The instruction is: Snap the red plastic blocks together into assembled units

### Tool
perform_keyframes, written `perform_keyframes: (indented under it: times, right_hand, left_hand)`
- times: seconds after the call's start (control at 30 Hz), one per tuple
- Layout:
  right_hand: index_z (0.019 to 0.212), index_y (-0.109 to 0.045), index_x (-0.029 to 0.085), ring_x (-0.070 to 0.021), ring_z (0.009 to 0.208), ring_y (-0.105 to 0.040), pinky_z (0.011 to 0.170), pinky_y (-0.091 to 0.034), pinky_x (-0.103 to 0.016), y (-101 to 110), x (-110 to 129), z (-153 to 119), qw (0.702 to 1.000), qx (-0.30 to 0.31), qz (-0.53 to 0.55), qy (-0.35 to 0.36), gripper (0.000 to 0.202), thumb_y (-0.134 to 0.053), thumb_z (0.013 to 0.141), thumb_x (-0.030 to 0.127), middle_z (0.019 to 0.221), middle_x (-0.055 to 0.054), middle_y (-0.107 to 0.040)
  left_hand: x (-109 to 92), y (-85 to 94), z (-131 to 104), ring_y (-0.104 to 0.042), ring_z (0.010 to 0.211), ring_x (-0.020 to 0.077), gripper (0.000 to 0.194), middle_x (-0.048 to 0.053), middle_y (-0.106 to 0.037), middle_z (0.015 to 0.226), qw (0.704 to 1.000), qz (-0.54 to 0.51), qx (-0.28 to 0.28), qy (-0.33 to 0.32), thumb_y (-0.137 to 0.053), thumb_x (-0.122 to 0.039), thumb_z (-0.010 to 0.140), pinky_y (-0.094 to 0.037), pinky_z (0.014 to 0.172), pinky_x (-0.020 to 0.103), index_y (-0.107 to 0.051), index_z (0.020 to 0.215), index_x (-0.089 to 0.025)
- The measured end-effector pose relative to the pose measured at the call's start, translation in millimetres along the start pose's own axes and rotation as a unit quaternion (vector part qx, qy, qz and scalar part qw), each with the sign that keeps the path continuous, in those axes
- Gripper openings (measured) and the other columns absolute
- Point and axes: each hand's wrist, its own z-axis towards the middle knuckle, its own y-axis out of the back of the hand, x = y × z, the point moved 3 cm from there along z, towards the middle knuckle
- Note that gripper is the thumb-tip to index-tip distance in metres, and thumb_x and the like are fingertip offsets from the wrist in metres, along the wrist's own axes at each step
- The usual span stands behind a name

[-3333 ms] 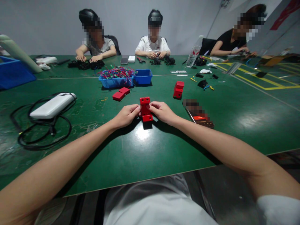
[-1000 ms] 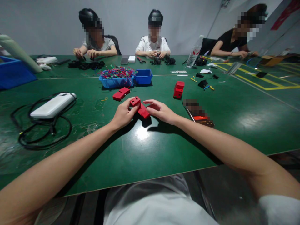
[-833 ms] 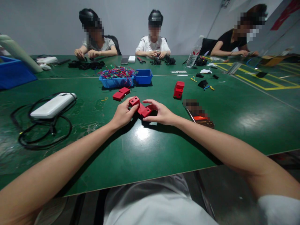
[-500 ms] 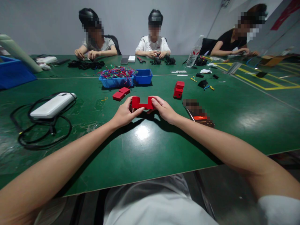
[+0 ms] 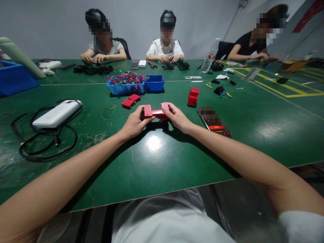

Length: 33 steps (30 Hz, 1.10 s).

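Between both hands is a red U-shaped block [image 5: 158, 113], held just above the green table [image 5: 141, 175]. My left hand [image 5: 134, 122] is closed on its left end, thumb along the lower edge and fingers behind. My right hand [image 5: 177, 118] grips the right end, with the thumb over its front face. Beyond my left hand lie two flat red blocks [image 5: 131, 101], side by side and touching. A further red block [image 5: 193, 97] with a stepped shape stands beyond my right hand.
A phone [image 5: 214, 122] lies right of my right hand. On the left is a white power bank [image 5: 58, 114] with a looped black cable [image 5: 48, 158]. A blue bin of coloured wires [image 5: 126, 88] and a smaller blue bin [image 5: 155, 83] stand ahead. Three people sit opposite.
The red U-shaped block has tilted in my hands, so its faces now catch more light. Both hands stay in nearly the same place, with fingers slightly shifted.
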Motion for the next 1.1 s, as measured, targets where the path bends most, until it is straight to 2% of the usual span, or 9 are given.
perform_keyframes:
  times: [0.1,0.2,0.4,0.5,0.6,0.7,0.87,1.0,1.1]
  right_hand:
    - [0.118,-0.048,0.024,-0.0194,0.092,-0.066,0.083,-0.055,-0.034,0.1,0.8,-1.2,0.999,0.016,-0.03,0.028,0.063,-0.078,0.071,0.052,0.109,-0.005,-0.064]
    - [0.113,-0.049,0.022,-0.0212,0.102,-0.064,0.09,-0.053,-0.036,0.6,1.2,-1.8,0.999,0.022,-0.033,0.034,0.058,-0.08,0.069,0.042,0.112,-0.007,-0.064]
    - [0.1,-0.054,0.019,-0.0183,0.083,-0.062,0.077,-0.051,-0.033,0.5,3.2,-3.4,0.998,0.022,-0.065,0.014,0.05,-0.081,0.067,0.044,0.092,-0.003,-0.064]
    - [0.092,-0.057,0.018,-0.0171,0.076,-0.059,0.071,-0.048,-0.032,0.7,5.0,-4.8,0.991,0.024,-0.134,0.015,0.049,-0.084,0.063,0.048,0.084,-0.001,-0.06]
    - [0.091,-0.063,0.017,-0.0189,0.081,-0.059,0.077,-0.047,-0.033,-0.7,7.9,-6.1,0.974,0.032,-0.216,0.057,0.047,-0.086,0.062,0.046,0.09,-0.003,-0.061]
    - [0.096,-0.065,0.017,-0.0218,0.092,-0.061,0.084,-0.046,-0.035,-4.6,9.8,-7.9,0.957,0.054,-0.263,0.11,0.046,-0.086,0.063,0.042,0.098,-0.006,-0.064]
    - [0.097,-0.064,0.018,-0.0211,0.092,-0.06,0.084,-0.047,-0.035,-9.3,10.7,-10.5,0.935,0.064,-0.307,0.163,0.04,-0.082,0.07,0.042,0.1,-0.007,-0.065]
    - [0.099,-0.063,0.017,-0.0222,0.092,-0.059,0.084,-0.046,-0.036,-8.7,8.9,-9.7,0.922,0.05,-0.338,0.183,0.039,-0.08,0.072,0.039,0.1,-0.009,-0.065]
    - [0.099,-0.063,0.018,-0.0243,0.095,-0.059,0.086,-0.046,-0.039,-8.6,6.0,-8.6,0.914,0.055,-0.354,0.19,0.037,-0.08,0.072,0.037,0.102,-0.01,-0.066]
  left_hand:
    - [1.1,0.2,0.0,-0.063,0.086,0.0201,0.046,0.005,-0.067,0.098,1.0,0.0,0.001,0.005,-0.059,-0.053,0.086,-0.049,0.078,0.031,-0.053,0.113,-0.017]
    - [2.5,0.0,0.0,-0.063,0.082,0.0204,0.049,0.006,-0.066,0.096,1.0,-0.01,0.001,0.013,-0.055,-0.058,0.088,-0.049,0.076,0.031,-0.052,0.112,-0.016]
    - [4.8,-2.5,0.0,-0.063,0.075,0.0182,0.053,0.004,-0.065,0.091,0.995,-0.1,-0.002,0.022,-0.057,-0.063,0.086,-0.049,0.07,0.03,-0.05,0.112,-0.017]
    - [2.6,0.1,-1.9,-0.062,0.078,0.0172,0.054,0.005,-0.065,0.095,0.994,-0.107,-0.034,0.004,-0.061,-0.062,0.084,-0.05,0.074,0.029,-0.05,0.113,-0.017]
    - [-2.2,4.5,-5.2,-0.059,0.081,0.0169,0.058,0.003,-0.063,0.093,0.996,-0.056,-0.072,-0.027,-0.067,-0.064,0.079,-0.049,0.079,0.03,-0.052,0.111,-0.018]
    - [-6.2,6.6,-7.3,-0.058,0.081,0.0175,0.066,0.004,-0.062,0.095,0.994,-0.021,-0.077,-0.069,-0.069,-0.071,0.072,-0.048,0.077,0.029,-0.054,0.109,-0.018]
    - [-7.5,6.6,-8.2,-0.06,0.082,0.0188,0.07,0.005,-0.063,0.094,0.984,0.007,-0.086,-0.156,-0.069,-0.075,0.07,-0.05,0.076,0.031,-0.056,0.107,-0.017]
    - [-10.5,4.0,-11.6,-0.063,0.087,0.0186,0.07,0.007,-0.063,0.106,0.968,0.039,-0.098,-0.226,-0.079,-0.058,0.072,-0.054,0.077,0.031,-0.052,0.123,-0.018]
    - [-16.0,0.7,-15.8,-0.062,0.087,0.0182,0.065,0.008,-0.062,0.108,0.943,0.094,-0.093,-0.304,-0.078,-0.04,0.08,-0.055,0.077,0.032,-0.047,0.133,-0.019]
